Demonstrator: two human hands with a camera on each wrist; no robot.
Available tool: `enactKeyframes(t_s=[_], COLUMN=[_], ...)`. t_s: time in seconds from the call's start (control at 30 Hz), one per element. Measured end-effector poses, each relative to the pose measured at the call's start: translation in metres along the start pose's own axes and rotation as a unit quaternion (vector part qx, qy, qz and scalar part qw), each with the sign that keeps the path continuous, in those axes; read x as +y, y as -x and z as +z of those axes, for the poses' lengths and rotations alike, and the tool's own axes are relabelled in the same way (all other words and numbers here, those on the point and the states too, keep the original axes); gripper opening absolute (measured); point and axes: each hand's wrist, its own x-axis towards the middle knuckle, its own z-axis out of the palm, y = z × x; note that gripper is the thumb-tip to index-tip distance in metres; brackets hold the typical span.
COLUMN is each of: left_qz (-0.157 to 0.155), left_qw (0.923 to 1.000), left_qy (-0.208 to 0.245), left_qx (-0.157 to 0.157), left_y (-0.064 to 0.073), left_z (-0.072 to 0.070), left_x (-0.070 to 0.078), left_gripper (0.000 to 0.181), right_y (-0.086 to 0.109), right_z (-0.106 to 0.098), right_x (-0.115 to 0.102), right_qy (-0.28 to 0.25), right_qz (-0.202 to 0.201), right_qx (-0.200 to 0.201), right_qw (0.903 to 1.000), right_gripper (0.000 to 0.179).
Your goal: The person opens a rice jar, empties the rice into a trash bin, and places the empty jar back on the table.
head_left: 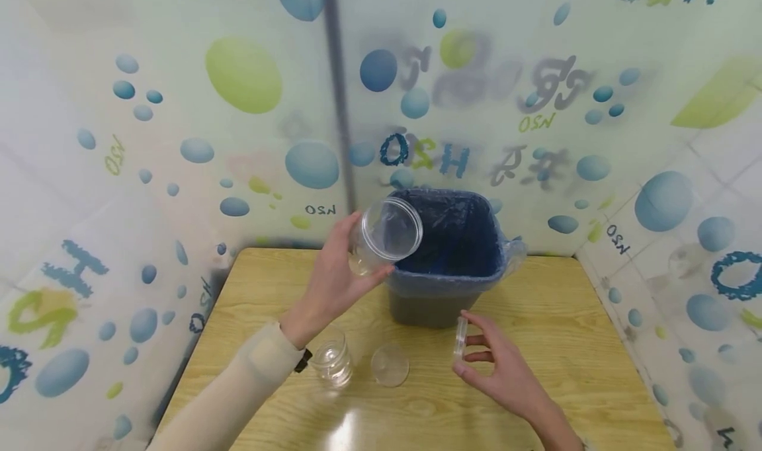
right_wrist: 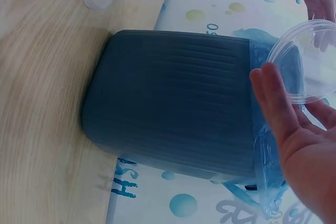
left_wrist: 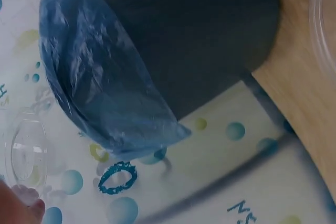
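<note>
My left hand (head_left: 336,272) grips a clear round plastic jar (head_left: 372,239) on its side, with its mouth facing right over the near left corner of a bin (head_left: 431,305). The bin has a dark blue bag (head_left: 446,282) folded over its rim. Lower and to the right, my right hand (head_left: 503,368) pinches a thin clear lid (head_left: 461,337) between thumb and fingers, edge-on in the head view. In the left wrist view only fingertips (left_wrist: 23,208) of the left hand show at the lower left.
Under the left forearm, a clear container (head_left: 333,362) stands on the wooden table (head_left: 553,325). Right of it lies a clear flat disc (head_left: 389,365), in front of the bin. A wall (head_left: 268,120) patterned with blue and green spots rises behind and along both sides.
</note>
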Motion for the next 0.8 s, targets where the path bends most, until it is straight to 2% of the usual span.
enactKeyframes(t_s=[0.13,0.27,0.4,0.5,0.6,0.7,0.8], left_qz=[-0.035,-0.066,-0.108,-0.151,-0.179,-0.181,-0.172], left_qw=[0.9982,0.9943,0.9879,0.9784,0.9708,0.9682,0.9697], left_qy=[0.048,0.084,0.107,0.127,0.130,0.128,0.117], left_qx=[0.005,-0.004,-0.031,-0.062,-0.094,-0.116,-0.129], left_y=[0.014,0.030,0.048,0.065,0.084,0.100,0.113], left_z=[0.002,0.007,0.015,0.021,0.027,0.032,0.036], left_x=[0.008,0.018,0.027,0.034,0.039,0.041,0.042], left_gripper=[0.100,0.099,0.099,0.098,0.096,0.095,0.095], right_y=[0.000,-0.001,-0.002,-0.002,-0.003,-0.005,-0.008], right_z=[-0.003,-0.007,-0.012,-0.014,-0.017,-0.021,-0.023], right_x=[-0.002,-0.004,-0.007,-0.009,-0.011,-0.014,-0.017], right_qy=[-0.012,-0.008,0.005,0.024,0.041,0.050,0.051], right_qz=[-0.013,-0.039,-0.057,-0.072,-0.091,-0.109,-0.125], right_qx=[0.010,0.031,0.050,0.060,0.059,0.048,0.030], right_qw=[0.9998,0.9987,0.9971,0.9954,0.9933,0.9916,0.9904], right_gripper=[0.073,0.078,0.083,0.086,0.090,0.091,0.092])
